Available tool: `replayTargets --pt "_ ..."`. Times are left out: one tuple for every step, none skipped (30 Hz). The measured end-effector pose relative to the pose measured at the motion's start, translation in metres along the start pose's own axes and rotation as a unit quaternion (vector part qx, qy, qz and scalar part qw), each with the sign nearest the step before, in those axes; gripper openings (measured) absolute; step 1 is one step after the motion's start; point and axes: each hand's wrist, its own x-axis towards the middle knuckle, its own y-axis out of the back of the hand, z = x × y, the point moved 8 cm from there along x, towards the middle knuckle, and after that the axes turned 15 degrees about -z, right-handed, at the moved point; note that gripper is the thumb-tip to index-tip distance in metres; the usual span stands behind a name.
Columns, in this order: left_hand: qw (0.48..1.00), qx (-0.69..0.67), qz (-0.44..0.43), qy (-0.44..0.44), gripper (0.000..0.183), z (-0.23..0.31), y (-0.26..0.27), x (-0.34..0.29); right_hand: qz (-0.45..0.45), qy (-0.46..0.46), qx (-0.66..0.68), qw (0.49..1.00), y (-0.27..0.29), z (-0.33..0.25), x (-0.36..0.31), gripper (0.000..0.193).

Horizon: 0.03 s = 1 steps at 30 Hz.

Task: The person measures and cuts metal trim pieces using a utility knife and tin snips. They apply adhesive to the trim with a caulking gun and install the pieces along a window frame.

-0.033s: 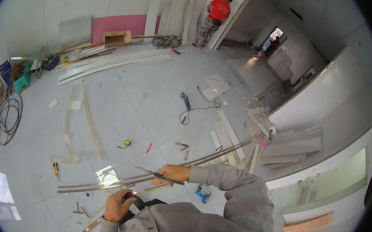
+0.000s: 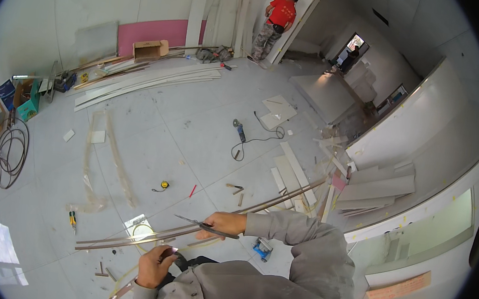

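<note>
My right hand (image 2: 227,223) is closed around a dark pair of snips (image 2: 191,221), whose thin pointed blades reach left and handle end sticks out to the right. To its left and lower, my left hand (image 2: 152,266) has its fingers curled and the thumb against the forefinger. A small pale bit shows at that pinch, too small to name. Long thin brown strips (image 2: 290,198) run slantwise behind both hands, from the lower left up to the right. Another brown strip (image 2: 116,296) comes from the lower edge up toward my left wrist.
On the tiled floor lie a blue corded angle grinder (image 2: 240,133), a yellow tape measure (image 2: 164,185), a red stick (image 2: 192,191) and a blue tool (image 2: 262,249). White boards (image 2: 295,173) and offcuts (image 2: 376,190) are at right. A person in red (image 2: 281,14) stands by the far wall.
</note>
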Motion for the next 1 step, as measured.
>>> replayTargets --pt "0.998 0.054 -0.012 0.025 0.029 -0.0006 -0.0017 -0.0003 0.022 -0.007 -0.062 0.998 0.004 -0.0041 -0.0052 0.067"
